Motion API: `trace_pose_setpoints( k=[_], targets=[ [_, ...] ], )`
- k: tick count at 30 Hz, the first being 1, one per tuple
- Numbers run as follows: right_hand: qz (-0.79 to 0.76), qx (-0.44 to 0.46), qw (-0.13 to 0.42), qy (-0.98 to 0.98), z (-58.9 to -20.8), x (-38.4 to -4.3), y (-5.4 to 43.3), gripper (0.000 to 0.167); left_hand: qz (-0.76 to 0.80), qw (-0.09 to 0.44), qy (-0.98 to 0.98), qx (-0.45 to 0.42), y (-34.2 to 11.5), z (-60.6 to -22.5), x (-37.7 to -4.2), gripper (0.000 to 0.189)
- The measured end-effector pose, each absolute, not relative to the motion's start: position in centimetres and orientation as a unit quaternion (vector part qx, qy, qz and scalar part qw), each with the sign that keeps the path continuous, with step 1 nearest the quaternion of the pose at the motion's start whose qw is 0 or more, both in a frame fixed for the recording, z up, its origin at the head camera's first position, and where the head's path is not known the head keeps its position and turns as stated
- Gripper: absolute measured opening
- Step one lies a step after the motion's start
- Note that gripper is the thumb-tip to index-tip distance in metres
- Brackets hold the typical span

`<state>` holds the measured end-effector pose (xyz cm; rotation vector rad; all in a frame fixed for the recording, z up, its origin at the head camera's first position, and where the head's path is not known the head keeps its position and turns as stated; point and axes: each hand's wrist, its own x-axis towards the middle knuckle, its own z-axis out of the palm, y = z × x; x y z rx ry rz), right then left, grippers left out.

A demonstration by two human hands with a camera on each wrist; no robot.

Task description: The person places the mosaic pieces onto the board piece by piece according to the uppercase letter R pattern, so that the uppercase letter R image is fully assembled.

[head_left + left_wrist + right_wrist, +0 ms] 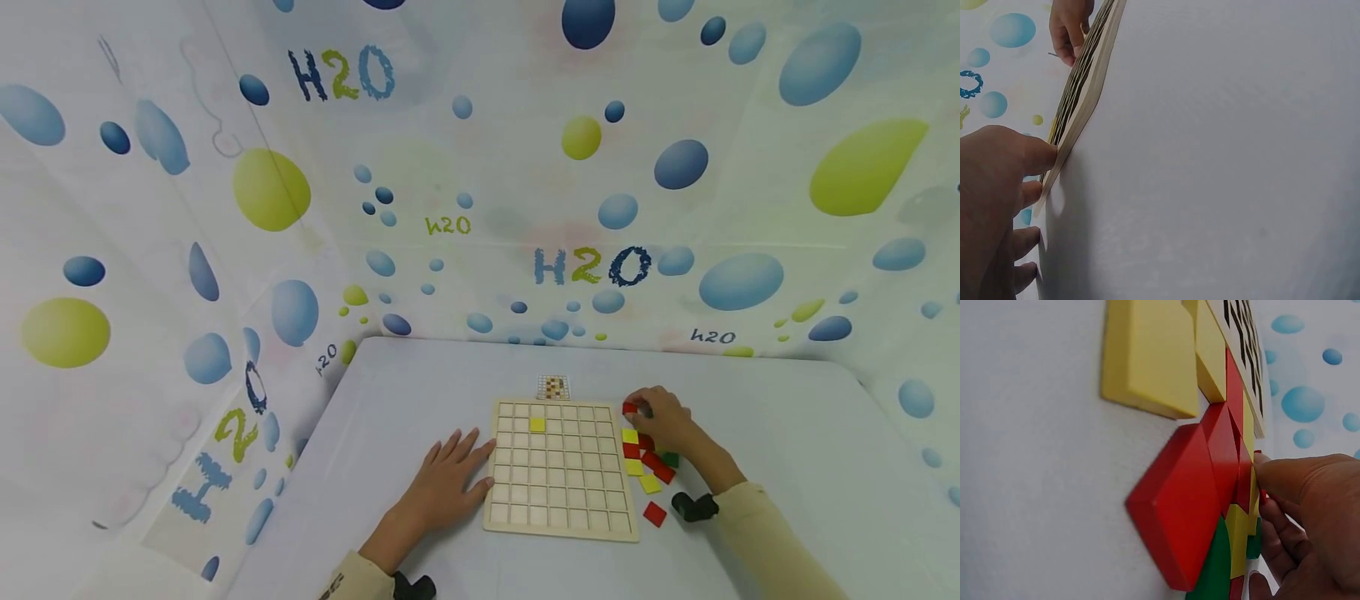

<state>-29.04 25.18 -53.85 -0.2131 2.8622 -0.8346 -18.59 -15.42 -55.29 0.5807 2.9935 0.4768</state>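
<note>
A square wooden grid board lies on the white table, with one yellow tile in a cell of its second row from the far edge. My left hand is spread flat beside the board, thumb and fingertip touching its left edge; the left wrist view shows the thumb against the wooden side. At the board's far right corner, my right hand pinches a red tile between thumb and fingers. Below that hand lies a loose group of red, yellow and green tiles, including a large-looking red one in the right wrist view.
A small printed pattern card lies just beyond the board's far edge. Nearer to me, a separate red tile and a yellow tile sit right of the board. A bubble-printed curtain stands behind the table.
</note>
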Motion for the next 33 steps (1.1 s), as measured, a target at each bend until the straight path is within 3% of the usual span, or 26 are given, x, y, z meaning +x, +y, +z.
trace_pose_setpoints(
  k=[6,17,33],
  targets=[
    [-0.283,-0.063,0.076,0.954,-53.9,-29.6,25.1,0.036,0.157,0.030,0.969,0.189,-15.4,-55.2,-18.5,0.061],
    [-0.314,-0.066,0.027,0.947,-54.3,-30.6,23.5,0.037,0.155,0.031,0.969,0.190,-15.5,-55.1,-18.5,0.061],
    [-0.294,-0.150,0.012,0.944,-54.1,-29.4,17.6,0.027,0.152,0.030,0.970,0.186,-15.5,-55.2,-18.5,0.061]
  ],
)
